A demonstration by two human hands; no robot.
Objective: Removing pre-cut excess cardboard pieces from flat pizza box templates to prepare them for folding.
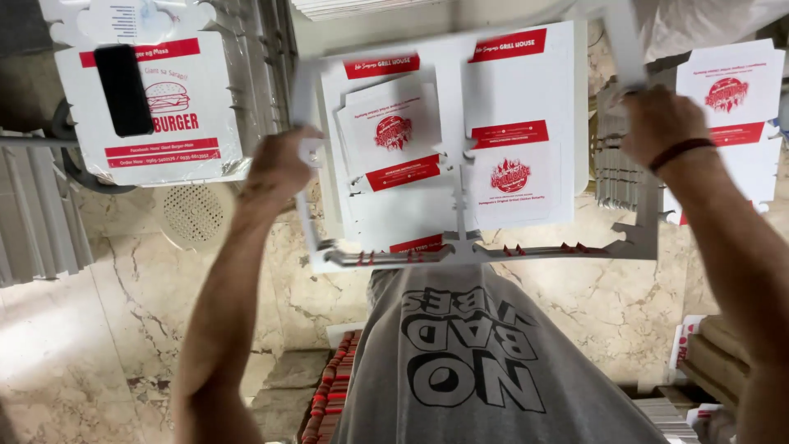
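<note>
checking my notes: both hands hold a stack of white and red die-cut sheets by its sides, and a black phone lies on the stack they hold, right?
Not quite. The left hand and right hand do grip the stack of white and red sheets by its sides, but the black phone lies on a separate burger-print sheet off to the left, not on the held stack. The head view shows it.

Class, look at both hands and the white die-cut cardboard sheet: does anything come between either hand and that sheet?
Nothing visible does. The left hand and the right hand each grip an outer edge of the white die-cut cardboard sheet directly.
</note>
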